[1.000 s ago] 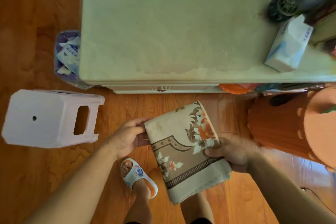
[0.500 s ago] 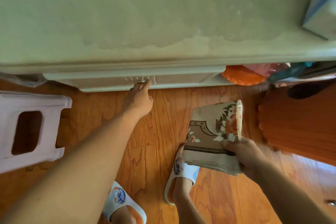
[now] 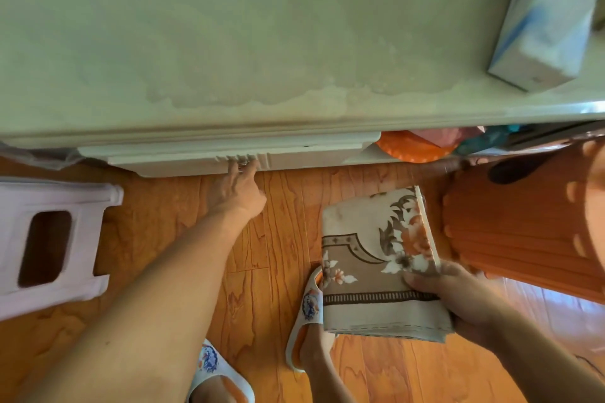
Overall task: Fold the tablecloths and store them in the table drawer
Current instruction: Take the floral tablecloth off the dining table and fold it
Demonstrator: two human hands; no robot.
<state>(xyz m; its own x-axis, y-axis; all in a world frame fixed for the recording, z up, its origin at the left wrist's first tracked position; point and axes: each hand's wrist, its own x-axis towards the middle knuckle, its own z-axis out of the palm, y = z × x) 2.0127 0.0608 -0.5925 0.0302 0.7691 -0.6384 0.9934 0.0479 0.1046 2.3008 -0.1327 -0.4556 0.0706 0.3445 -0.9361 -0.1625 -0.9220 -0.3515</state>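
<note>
left hand (image 3: 240, 193) outstretched, right hand (image 3: 458, 301) seemingly gripping

Orange wood-plank floor (image 3: 281, 206); white plastic stool (image 3: 49, 245) left, orange ribbed stool (image 3: 523, 232) right; warm light.

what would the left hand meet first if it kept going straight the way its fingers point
The left hand points up at the drawer front under the table edge. Its fingertips already seem to reach the drawer's handle, so that comes first, though blur hides actual contact.
</note>
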